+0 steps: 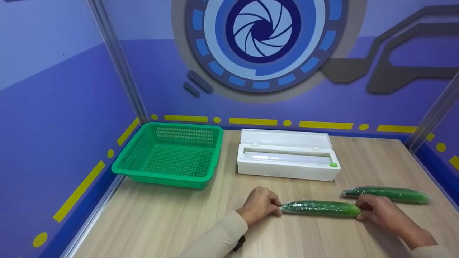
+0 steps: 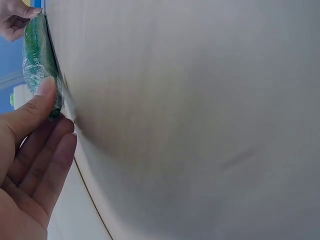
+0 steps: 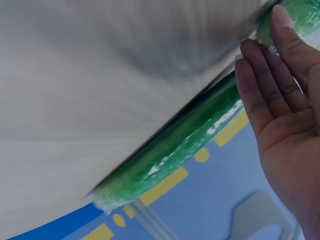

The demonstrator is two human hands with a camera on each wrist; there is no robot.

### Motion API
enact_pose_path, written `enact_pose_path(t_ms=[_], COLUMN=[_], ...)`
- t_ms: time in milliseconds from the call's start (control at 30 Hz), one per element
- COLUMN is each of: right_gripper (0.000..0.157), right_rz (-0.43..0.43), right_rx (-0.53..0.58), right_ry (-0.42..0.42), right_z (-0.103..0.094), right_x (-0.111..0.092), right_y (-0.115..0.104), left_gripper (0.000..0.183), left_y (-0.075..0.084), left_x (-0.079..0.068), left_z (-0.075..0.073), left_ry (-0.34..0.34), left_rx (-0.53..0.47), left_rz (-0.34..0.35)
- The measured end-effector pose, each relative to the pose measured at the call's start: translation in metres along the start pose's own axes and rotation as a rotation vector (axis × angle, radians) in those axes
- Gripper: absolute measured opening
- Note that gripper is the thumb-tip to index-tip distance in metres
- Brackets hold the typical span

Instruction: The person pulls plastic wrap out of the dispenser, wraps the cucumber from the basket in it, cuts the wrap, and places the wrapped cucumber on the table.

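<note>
A cucumber (image 1: pixel 319 208) wrapped in clear film lies crosswise on the wooden table, between both hands. My left hand (image 1: pixel 261 205) pinches its darker left end between thumb and fingers; the left wrist view shows the crinkled film (image 2: pixel 36 75) there. At the paler right end, my right hand (image 1: pixel 383 213) pinches the tip, with the thumb on the film in the right wrist view. Just behind the right hand lies a second film-wrapped cucumber (image 1: pixel 398 194), which also shows beyond the fingers as a long green cucumber (image 3: pixel 170 150) in the right wrist view.
A white cling film box (image 1: pixel 287 171) with its lid raised stands behind the cucumber, a film roll (image 1: pixel 283 157) inside and a small green piece (image 1: pixel 333 165) at its right. To the left sits a green plastic basket (image 1: pixel 168 182). Printed panels (image 1: pixel 161 96) enclose the table.
</note>
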State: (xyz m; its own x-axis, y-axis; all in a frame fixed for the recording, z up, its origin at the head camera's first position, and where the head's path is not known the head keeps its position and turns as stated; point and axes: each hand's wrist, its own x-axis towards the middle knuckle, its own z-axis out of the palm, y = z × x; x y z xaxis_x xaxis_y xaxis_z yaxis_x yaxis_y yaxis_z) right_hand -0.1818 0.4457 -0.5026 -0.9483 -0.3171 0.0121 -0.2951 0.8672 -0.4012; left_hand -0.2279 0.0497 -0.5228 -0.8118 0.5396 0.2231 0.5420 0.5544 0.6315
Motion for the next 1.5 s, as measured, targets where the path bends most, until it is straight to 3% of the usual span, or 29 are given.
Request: enact_pose_path(t_ms=[267,700,1133,1500], right_gripper=[0.026,0.026,0.025,0.029], right_rz=[0.016,0.195,0.294,0.339], right_rx=[-0.012,-0.002,0.105,0.121], right_ry=[0.022,0.027,0.050,0.097], right_z=[-0.006,-0.016,-0.021,-0.020], right_x=[-0.014,-0.021,-0.032,-0.044], right_y=[0.020,0.044,0.076,0.099], left_gripper=[0.010,0.012,0.012,0.015], left_y=[0.013,0.030,0.051,0.063], left_x=[0.007,0.022,0.031,0.042], left_z=[0.014,0.036,0.057,0.072], left_ry=[-0.039,-0.036,0.003,0.016], left_rx=[-0.032,0.028,0.051,0.087], left_rz=[0.018,0.057,0.019,-0.019])
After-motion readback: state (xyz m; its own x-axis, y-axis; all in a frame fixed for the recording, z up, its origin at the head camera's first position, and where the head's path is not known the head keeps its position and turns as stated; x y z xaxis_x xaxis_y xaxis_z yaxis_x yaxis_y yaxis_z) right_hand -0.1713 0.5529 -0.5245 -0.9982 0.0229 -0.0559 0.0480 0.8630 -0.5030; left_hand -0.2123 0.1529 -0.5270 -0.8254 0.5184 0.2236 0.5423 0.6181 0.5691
